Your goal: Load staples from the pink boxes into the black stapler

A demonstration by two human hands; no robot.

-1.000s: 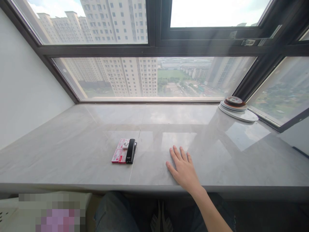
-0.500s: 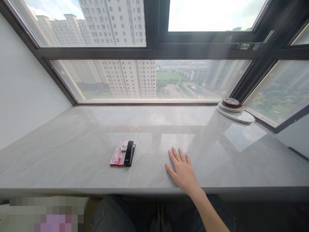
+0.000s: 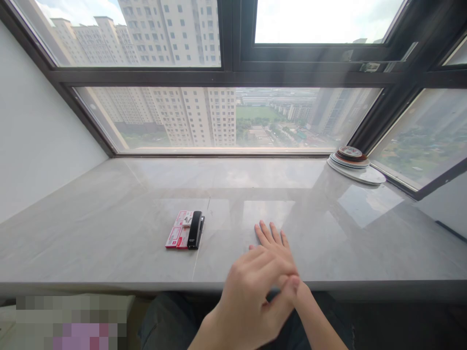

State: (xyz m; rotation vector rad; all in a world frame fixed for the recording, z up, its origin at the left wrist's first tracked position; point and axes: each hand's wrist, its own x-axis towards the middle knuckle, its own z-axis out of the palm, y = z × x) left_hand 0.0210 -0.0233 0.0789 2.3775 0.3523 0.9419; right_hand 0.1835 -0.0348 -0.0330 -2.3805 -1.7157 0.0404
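My right hand (image 3: pixel 274 240) lies palm down on the pale stone sill (image 3: pixel 109 228), fingers stretched out and slightly spread, holding nothing. In front of its wrist is my left hand (image 3: pixel 255 291), closed, with the thumb pressed to the curled fingers. Its fingertips are partly hidden, so I cannot tell whether it pinches the skin of the wrist or something small. The left hand also covers part of the back of the right hand. Left of both hands, apart from them, lie a black stapler (image 3: pixel 194 231) and red-and-white small boxes (image 3: pixel 177 231) side by side.
A stack of plates (image 3: pixel 355 172) stands in the far right corner by the window. Dark window frames (image 3: pixel 226 78) close off the back, and a white wall (image 3: pixel 36 121) bounds the left. The sill's front edge (image 3: pixel 109 287) runs just before my knees.
My left hand has come into view from below and moved up to the right wrist, its fingers closed. The right hand stays flat in place. The stapler and boxes lie as before.
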